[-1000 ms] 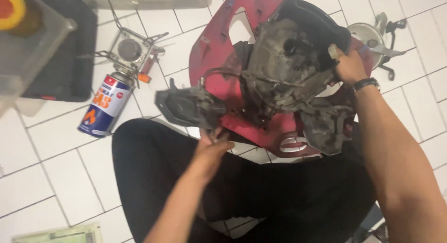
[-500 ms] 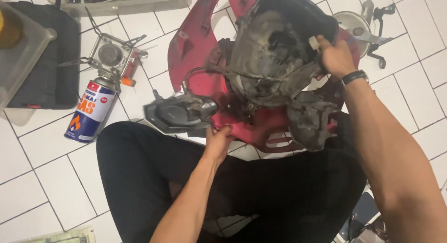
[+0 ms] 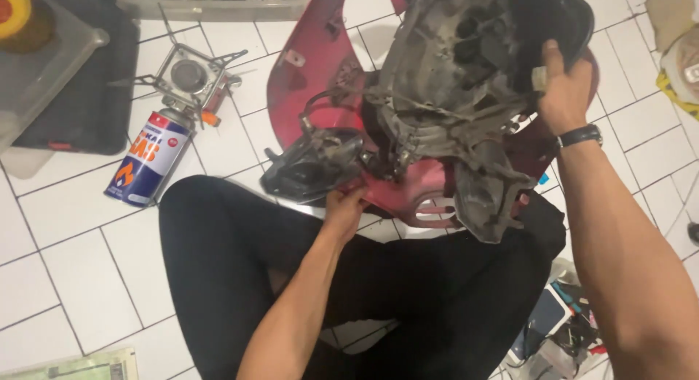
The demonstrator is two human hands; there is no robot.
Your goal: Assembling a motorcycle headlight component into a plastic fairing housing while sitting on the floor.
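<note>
Hands steady red scooter panel (image 3: 320,81) over lap, centre frame. Left hand (image 3: 344,211) pinches lower edge under dark lamp (image 3: 313,165), bracing it. Right hand (image 3: 564,89), closed on grimy housing (image 3: 451,81), tilts it. Gas can (image 3: 149,158) lies at left, on tiles.

Both forearms are bare, with no sleeves in view. A black band, probably a wristwatch (image 3: 579,136), circles the wrist below the right hand (image 3: 564,92). The left hand (image 3: 344,209) wears nothing. Plain black trousers (image 3: 240,263) cover the legs.
</note>
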